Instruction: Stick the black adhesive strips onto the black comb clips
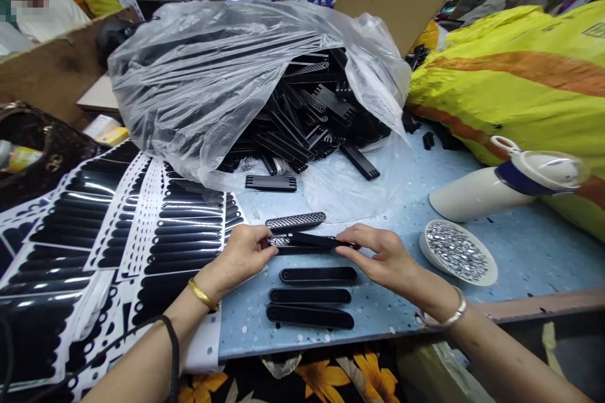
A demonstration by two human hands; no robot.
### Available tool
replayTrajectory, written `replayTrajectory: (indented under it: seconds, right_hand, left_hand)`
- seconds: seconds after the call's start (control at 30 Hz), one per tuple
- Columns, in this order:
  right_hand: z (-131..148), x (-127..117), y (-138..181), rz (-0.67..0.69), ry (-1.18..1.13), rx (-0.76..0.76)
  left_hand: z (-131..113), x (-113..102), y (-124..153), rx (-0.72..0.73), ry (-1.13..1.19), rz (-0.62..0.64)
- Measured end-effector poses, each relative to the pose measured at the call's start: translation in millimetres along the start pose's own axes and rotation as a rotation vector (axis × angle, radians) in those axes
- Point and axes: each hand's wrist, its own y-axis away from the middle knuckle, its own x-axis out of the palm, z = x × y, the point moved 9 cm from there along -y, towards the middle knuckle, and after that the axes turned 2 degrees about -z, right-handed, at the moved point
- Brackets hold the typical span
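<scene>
My left hand pinches the left end of a long black plastic piece with a patterned, holed face. My right hand holds the right end of a thin black strip that lies slantwise over that piece. Just beyond them rests another black piece with a patterned face. Nearer to me, smooth black pieces with rounded ends lie in a row, among them a top one, a middle one and a bottom one. My fingertips hide both ends of the held parts.
A clear plastic bag spills black comb-like parts at the back. Sheets of black strips cover the left. On the right are a bowl of small shiny pieces, a lying white bottle and a yellow sack.
</scene>
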Motion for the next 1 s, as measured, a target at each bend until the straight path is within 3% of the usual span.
replayTrajectory:
  seconds: [0.23,0.4,1.0]
  right_hand:
    - [17.5,-0.9,2.6,-0.023,0.062,-0.184]
    - [28.8,7.9,-9.7,-0.004,0.104,-0.287]
    - [28.1,20.0,-16.9,0.094,0.111,-0.247]
  left_hand:
    - [12.5,3.3,1.5,-0.101,0.118,0.0]
    - [24.5,15.6,1.7,-0.195,0.291,0.07]
    - [26.1,15.4,0.8,-0.12,0.291,0.057]
